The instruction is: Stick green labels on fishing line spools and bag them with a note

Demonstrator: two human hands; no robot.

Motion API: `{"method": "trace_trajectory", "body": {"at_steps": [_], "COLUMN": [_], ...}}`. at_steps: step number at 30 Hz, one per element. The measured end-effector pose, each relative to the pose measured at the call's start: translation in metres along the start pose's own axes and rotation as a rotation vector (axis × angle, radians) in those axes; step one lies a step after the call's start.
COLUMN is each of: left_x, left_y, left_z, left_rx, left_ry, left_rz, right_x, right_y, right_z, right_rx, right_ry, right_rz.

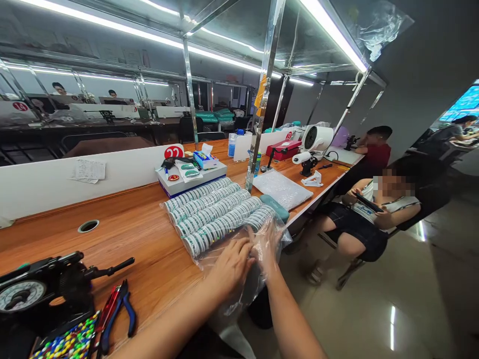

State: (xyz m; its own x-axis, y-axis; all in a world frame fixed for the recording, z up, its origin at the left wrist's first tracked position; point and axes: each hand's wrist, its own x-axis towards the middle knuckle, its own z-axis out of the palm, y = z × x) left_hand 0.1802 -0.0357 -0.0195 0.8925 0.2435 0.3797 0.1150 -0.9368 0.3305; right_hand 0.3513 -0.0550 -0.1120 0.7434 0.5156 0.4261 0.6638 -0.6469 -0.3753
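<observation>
My left hand (pixel 230 267) lies on a clear plastic bag (pixel 239 279) at the table's near edge, its fingers closed against the film. My right hand (pixel 267 247) sits just beyond it, partly veiled by folds of the same bag. Rows of white rings with green markings (pixel 213 214), perhaps wristbands, lie packed in the bag and touch my left fingertips. Nearer my left arm are red-and-blue handled pliers (pixel 118 314), a tray of coloured beads (pixel 69 341) and a black tool with a round dial (pixel 22 294), all on the wooden table (pixel 130 244).
Beyond the bag stand a white box (pixel 190 182) with a tissue box on it and a white partition (pixel 75 184) marked 22. A sheet of bubble wrap (pixel 280 189) lies to the right. A seated person holding a phone (pixel 368 202) is right of the table, with another person (pixel 376 149) beyond.
</observation>
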Motion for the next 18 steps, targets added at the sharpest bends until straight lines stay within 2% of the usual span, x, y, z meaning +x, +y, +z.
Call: {"method": "trace_trajectory", "body": {"at_steps": [3,7,13,18], "left_x": [0.019,0.033,0.045,0.05], "left_y": [-0.012,-0.021,-0.023,-0.025], "left_z": [0.015,0.029,0.03,0.029], "left_rx": [0.078,0.147,0.197,0.205], "left_ry": [-0.018,-0.1,-0.056,-0.061], "left_rz": [-0.013,-0.08,-0.152,-0.14], "right_x": [0.0,0.004,0.008,-0.01], "right_y": [0.006,0.018,0.021,0.03], "right_z": [-0.001,0.001,0.006,0.001], "right_rx": [-0.025,-0.047,0.076,0.063], "right_ry": [0.022,0.063,0.053,0.052], "right_rz": [0.008,-0.077,-0.153,-0.159]}}
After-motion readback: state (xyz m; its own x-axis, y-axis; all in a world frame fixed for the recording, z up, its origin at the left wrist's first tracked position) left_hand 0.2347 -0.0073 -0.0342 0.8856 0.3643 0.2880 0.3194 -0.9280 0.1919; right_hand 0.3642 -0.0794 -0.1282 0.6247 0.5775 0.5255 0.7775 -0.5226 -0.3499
